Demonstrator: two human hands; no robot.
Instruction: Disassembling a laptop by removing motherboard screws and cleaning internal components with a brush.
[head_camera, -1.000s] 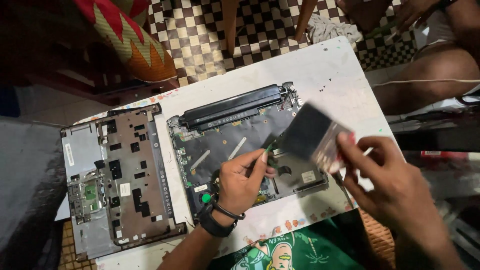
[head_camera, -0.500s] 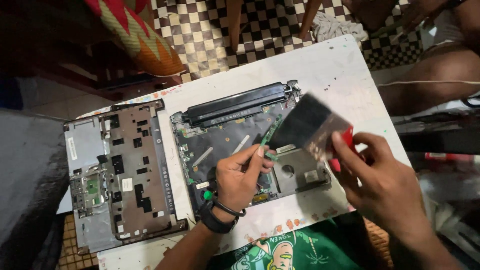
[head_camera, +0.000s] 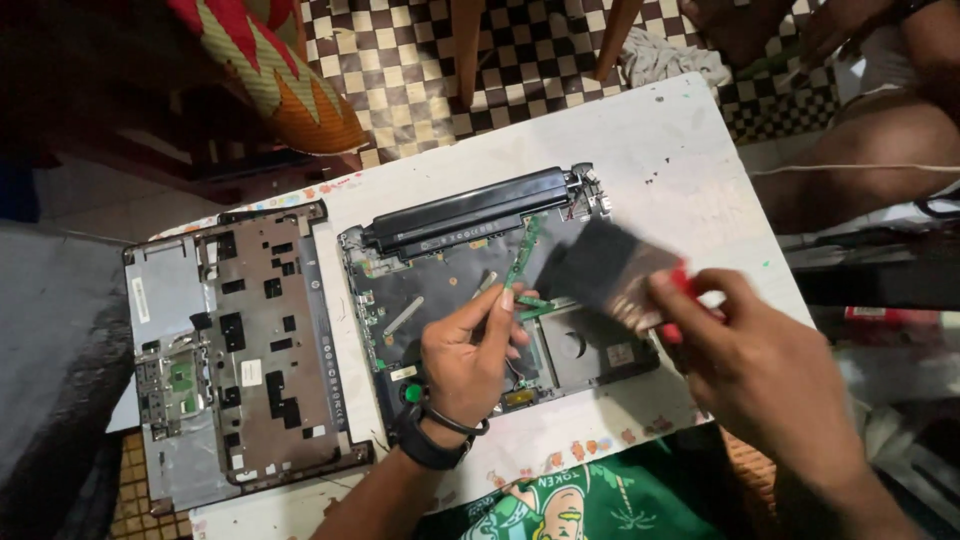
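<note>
Laptop (head_camera: 470, 290) opened, cover (head_camera: 240, 360) off on desk (head_camera: 680, 150). Left hand (head_camera: 470, 360) fingers pinching green board (head_camera: 525, 255); right hand (head_camera: 770, 370) fingers gripping brush (head_camera: 610, 275). Cleaning unfinished, reassembly outstanding.

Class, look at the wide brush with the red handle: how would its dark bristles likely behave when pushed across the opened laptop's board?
The brush bristles fan out broad and blurred, so they probably flex and splay softly rather than scrape. The right hand holds it by fingertips alone, suggesting it is light.
</note>
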